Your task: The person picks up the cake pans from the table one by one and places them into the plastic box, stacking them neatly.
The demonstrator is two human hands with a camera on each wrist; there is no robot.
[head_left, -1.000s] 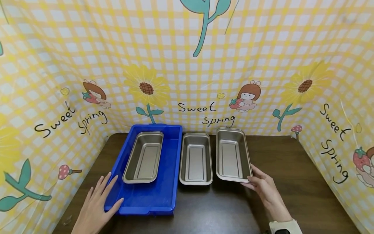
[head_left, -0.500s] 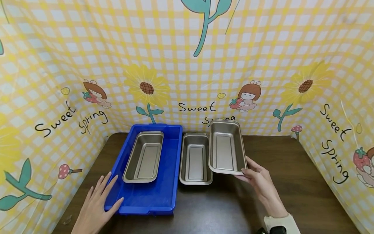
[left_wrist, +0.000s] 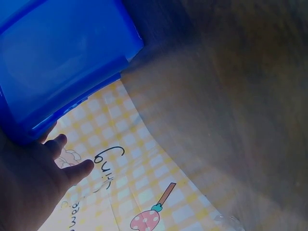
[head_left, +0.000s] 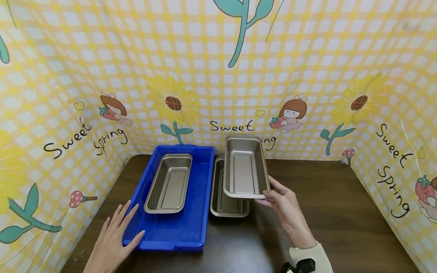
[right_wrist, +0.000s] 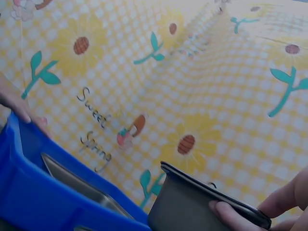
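Silver-brown metal, satin sheen: rectangular loaf pan with rounded corners and a narrow rolled rim [head_left: 244, 167]. Inner walls slope down to a flat floor, which reads lighter than the walls and bears a pressed rectangular outline. Outer wall, per right wrist view, plain and darker grey-brown, with the rim tilted there.

Position: over a second metal loaf pan of like shape and colour [head_left: 229, 207], hiding most of it in the head view; gap between the two cannot be judged. Far rim overlaps the printed word "Spring" on the cloth behind.

Right-hand grip [head_left: 286, 210]: grasping the upper pan by its near right corner; in right wrist view one digit lies against the outer wall. Pale sleeve [head_left: 312, 256] at the wrist, black device [head_left: 305, 265] beside it.

Left of the pans: deep-blue rectangular plastic tray [head_left: 174, 231], holding a third metal loaf pan [head_left: 168, 184], set slightly askew. Left-hand grip [head_left: 114, 237]: released, fingers spread, fingertips at the tray's left rim.

Support: dark brown wood-grain surface [head_left: 327, 201]. Surround: yellow-and-white checked cloth [head_left: 205, 76] printed with sunflowers.
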